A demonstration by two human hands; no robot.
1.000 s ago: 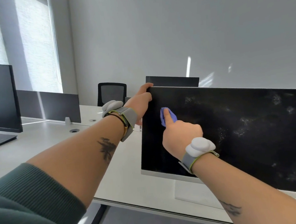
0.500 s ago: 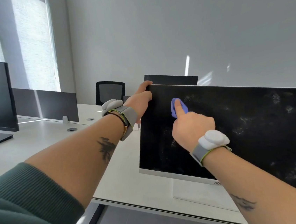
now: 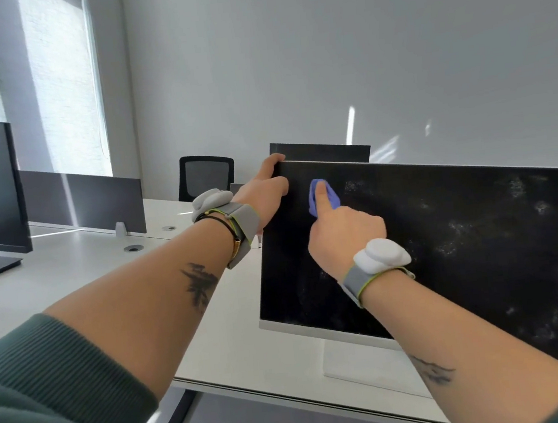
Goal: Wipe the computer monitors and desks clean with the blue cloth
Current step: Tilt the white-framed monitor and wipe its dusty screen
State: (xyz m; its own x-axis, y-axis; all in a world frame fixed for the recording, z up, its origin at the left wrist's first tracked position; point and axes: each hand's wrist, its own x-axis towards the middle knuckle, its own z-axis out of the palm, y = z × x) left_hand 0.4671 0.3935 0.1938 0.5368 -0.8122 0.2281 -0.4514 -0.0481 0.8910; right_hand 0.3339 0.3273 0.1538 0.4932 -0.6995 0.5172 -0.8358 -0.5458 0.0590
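On desk (image 3: 72,284), left grip (image 3: 265,195) clasps the widthwise monitor (image 3: 480,241), right grip (image 3: 345,235) pinches blue cloth (image 3: 313,201).

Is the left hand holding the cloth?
No, the left hand grips the black monitor's top corner; the right hand holds the crumpled blue cloth.

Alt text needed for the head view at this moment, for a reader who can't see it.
The right hand presses a blue cloth against the upper left of a smudged black monitor while the left hand grips its top left corner. It stands on a white desk.
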